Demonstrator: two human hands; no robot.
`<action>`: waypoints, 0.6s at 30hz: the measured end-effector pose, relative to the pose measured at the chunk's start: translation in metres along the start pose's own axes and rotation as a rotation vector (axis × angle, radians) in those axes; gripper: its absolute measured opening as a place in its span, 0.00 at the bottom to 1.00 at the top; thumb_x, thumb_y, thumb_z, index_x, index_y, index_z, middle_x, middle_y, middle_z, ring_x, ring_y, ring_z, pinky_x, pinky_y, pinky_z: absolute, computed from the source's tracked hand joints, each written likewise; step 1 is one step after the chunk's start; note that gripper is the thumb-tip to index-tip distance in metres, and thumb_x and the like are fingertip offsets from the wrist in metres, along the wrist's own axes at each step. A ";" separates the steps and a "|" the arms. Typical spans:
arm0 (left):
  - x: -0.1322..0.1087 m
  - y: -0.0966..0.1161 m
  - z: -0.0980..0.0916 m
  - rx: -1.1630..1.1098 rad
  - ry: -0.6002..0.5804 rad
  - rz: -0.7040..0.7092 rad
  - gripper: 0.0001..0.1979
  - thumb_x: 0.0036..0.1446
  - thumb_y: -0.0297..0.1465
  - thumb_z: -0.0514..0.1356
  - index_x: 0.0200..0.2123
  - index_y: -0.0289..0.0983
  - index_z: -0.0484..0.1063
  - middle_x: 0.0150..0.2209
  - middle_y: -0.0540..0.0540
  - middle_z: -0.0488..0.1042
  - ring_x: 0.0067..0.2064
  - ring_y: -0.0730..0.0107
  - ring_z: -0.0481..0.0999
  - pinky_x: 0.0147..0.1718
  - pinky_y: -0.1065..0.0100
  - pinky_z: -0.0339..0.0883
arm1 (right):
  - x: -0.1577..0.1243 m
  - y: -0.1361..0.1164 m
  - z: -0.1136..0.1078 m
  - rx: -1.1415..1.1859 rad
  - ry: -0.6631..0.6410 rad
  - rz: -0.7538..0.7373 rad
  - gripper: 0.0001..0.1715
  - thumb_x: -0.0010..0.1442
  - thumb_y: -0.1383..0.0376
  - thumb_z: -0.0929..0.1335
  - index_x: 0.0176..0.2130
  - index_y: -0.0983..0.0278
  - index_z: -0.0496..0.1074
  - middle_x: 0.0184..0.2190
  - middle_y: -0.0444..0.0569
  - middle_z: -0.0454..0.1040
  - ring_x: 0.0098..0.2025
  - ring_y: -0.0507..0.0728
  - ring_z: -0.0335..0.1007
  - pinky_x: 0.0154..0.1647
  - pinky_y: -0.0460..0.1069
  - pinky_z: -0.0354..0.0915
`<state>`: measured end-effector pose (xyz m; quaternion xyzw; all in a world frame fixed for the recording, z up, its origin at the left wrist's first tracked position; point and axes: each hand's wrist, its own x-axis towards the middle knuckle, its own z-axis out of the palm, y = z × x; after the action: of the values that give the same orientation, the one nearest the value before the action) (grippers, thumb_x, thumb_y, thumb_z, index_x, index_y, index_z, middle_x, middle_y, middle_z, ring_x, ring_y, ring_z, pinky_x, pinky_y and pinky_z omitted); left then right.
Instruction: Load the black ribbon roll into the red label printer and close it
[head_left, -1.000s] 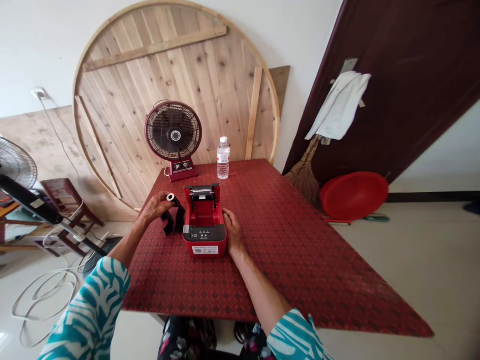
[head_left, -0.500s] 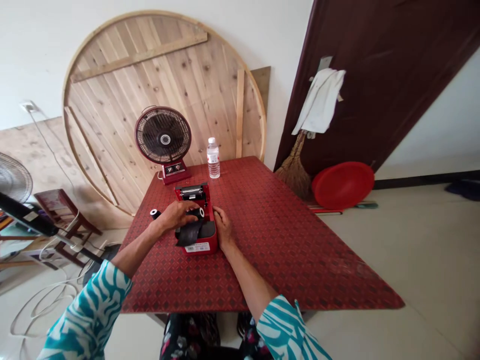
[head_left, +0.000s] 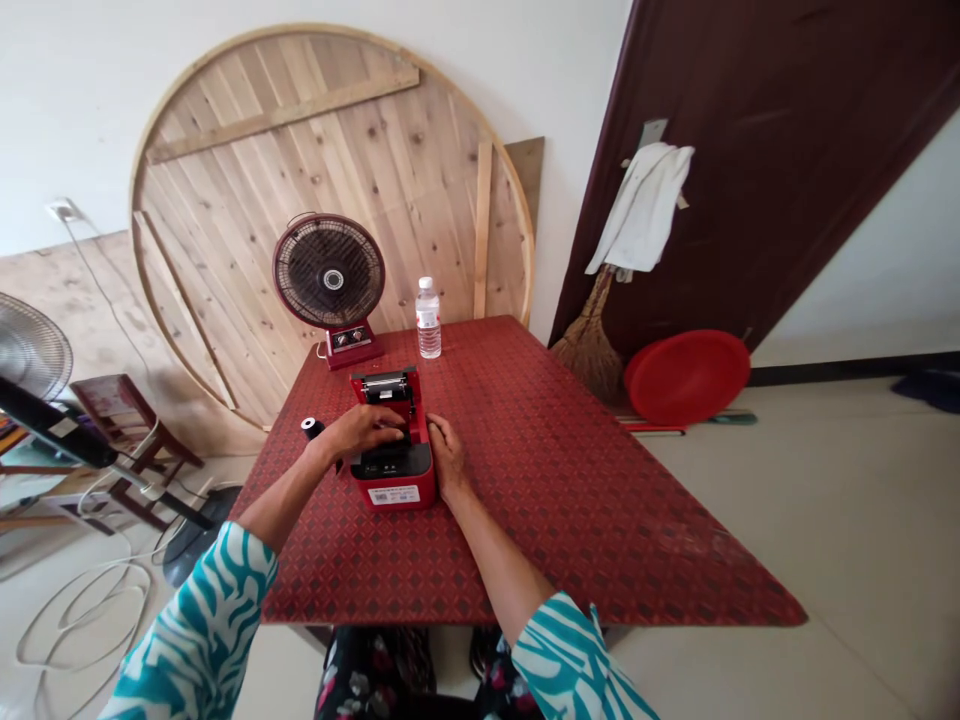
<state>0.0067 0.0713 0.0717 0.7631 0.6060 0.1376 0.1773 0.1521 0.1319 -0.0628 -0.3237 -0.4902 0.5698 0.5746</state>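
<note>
- We sit before a red label printer (head_left: 391, 472) on a red diamond-patterned tabletop (head_left: 600, 520), its raised lid (head_left: 382, 392) standing upright at the back with a dark roller across the top.
- Our left hand (head_left: 365, 430) reaches over the printer's open bay, fingers curled downward into it. The back of the hand hides the fingertips, so we cannot tell whether they pinch anything.
- Our right hand (head_left: 448, 458) lies against the printer's right side, fingers extended along the case, pinching nothing and apparently steadying it.
- A black spool (head_left: 312, 428) stands on the tabletop just beside our left wrist, apart from the printer.
- The step in hand, we judge, is seating something in the bay while the lid stays up, though our left hand blocks a clear view of the inside.
- The next move, we judge, calls for the left hand to clear the bay, with the right hand keeping the case steady, so that the inside can be checked.
- Beyond the printer, a water bottle (head_left: 428, 320) and a red table fan (head_left: 328, 275) stand at the far end of the tabletop.
</note>
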 end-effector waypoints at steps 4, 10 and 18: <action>-0.036 0.002 0.015 -0.135 0.225 0.093 0.14 0.61 0.38 0.53 0.39 0.37 0.76 0.38 0.47 0.78 0.40 0.69 0.76 0.42 0.70 0.66 | 0.000 -0.007 0.000 0.073 0.004 0.068 0.25 0.56 0.50 0.62 0.48 0.60 0.70 0.49 0.49 0.73 0.52 0.59 0.68 0.56 0.56 0.60; -0.051 0.007 0.035 0.041 0.440 0.264 0.12 0.62 0.34 0.53 0.39 0.38 0.75 0.38 0.44 0.78 0.42 0.66 0.74 0.44 0.63 0.63 | 0.044 -0.029 0.018 0.048 -0.058 -0.038 0.29 0.57 0.47 0.61 0.51 0.59 0.67 0.54 0.51 0.70 0.55 0.59 0.66 0.56 0.58 0.61; -0.062 0.008 0.039 0.274 0.781 0.219 0.20 0.56 0.38 0.59 0.51 0.37 0.68 0.55 0.37 0.66 0.55 0.54 0.63 0.52 0.53 0.58 | 0.037 -0.052 0.016 -0.187 -0.133 -0.243 0.26 0.60 0.48 0.57 0.40 0.60 0.73 0.44 0.49 0.74 0.50 0.58 0.67 0.55 0.56 0.61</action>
<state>0.0166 0.0051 0.0402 0.7302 0.5556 0.3524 -0.1841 0.1502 0.1572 -0.0029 -0.2760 -0.6136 0.4681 0.5729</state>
